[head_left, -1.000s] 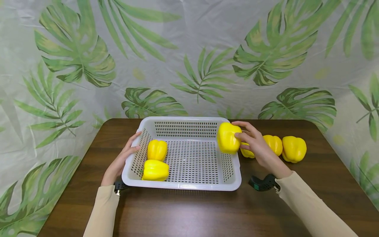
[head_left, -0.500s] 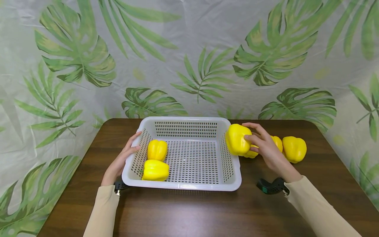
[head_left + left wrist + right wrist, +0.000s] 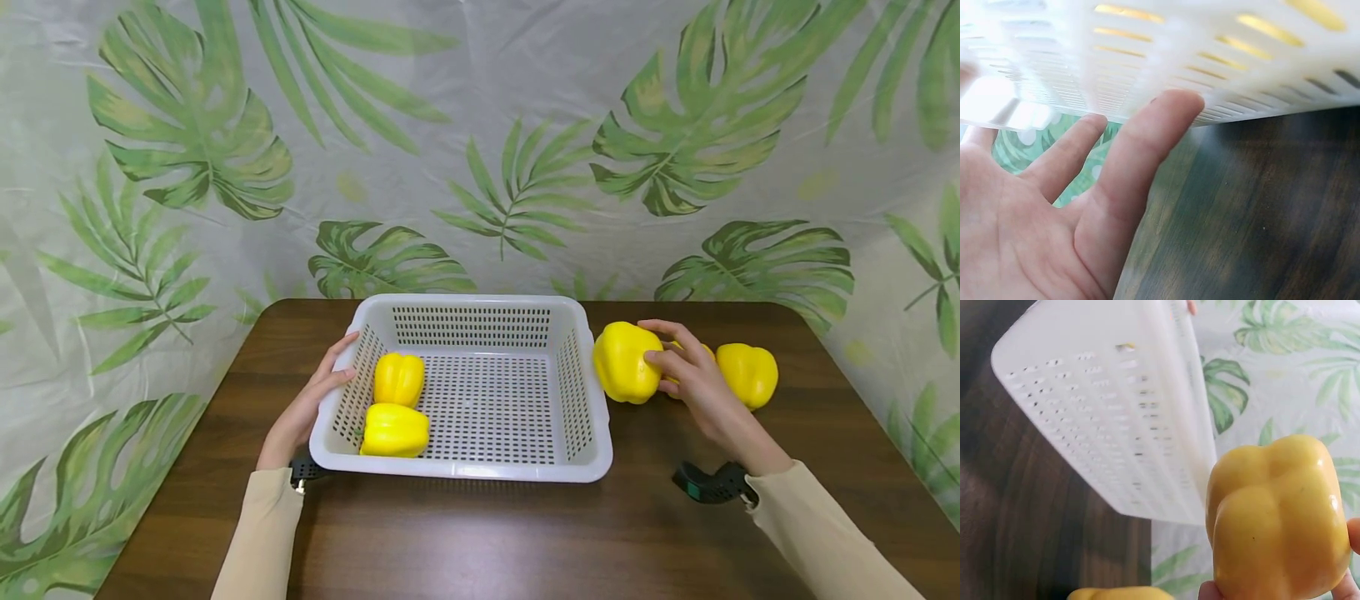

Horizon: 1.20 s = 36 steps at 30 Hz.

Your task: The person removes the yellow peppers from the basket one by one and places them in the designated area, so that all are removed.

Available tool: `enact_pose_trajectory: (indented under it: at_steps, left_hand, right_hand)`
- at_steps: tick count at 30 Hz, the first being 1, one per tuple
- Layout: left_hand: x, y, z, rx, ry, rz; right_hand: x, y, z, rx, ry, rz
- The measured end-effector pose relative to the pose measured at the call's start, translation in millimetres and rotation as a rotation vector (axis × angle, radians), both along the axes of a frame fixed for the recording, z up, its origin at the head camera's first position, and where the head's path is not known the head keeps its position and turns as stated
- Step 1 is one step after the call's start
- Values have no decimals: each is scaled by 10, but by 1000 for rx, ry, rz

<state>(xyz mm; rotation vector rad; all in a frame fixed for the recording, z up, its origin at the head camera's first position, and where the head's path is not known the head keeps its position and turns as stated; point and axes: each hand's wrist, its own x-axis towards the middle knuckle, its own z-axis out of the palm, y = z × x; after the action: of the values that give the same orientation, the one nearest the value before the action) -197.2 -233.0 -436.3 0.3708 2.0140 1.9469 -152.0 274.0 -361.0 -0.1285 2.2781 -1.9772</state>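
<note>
My right hand (image 3: 701, 383) holds a yellow bell pepper (image 3: 627, 363) just right of the white perforated basket (image 3: 457, 471). In the right wrist view the lobed end of that bell pepper (image 3: 1279, 519) faces the camera, with fingertips at its lower and right sides. At the basket's left side is my left hand (image 3: 309, 404). Its thumb and fingers are extended against the outer wall, as the left wrist view shows with the thumb (image 3: 1141, 150) on the slotted side. Two yellow peppers lie inside at the left, one behind (image 3: 399, 380) and one in front (image 3: 395, 431).
On the brown wooden table (image 3: 465, 542), a yellow pepper (image 3: 747, 375) sits at the right. More yellow shows behind my right fingers, mostly hidden. A leaf-print cloth (image 3: 517, 125) hangs at the table's back edge.
My right hand has moved right and slightly nearer me, carrying the pepper from over the basket's right rim to outside it. The left hand and basket stay where they were.
</note>
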Motion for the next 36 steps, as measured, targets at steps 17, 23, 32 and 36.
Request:
enact_pose_trajectory:
  at_steps: [17, 23, 32, 36]
  left_hand:
    - [-17, 9, 8, -12, 2, 2]
    - [-16, 7, 2, -14, 2, 7]
    - [-7, 1, 0, -8, -2, 7]
    - [-3, -1, -1, -12, -12, 14]
  right_hand:
    - [167, 254, -316, 0, -23, -10]
    - [215, 292, -425, 74, -34, -13]
    - [298, 359, -593, 120, -15, 16]
    - [331, 387, -679, 140, -8, 23]
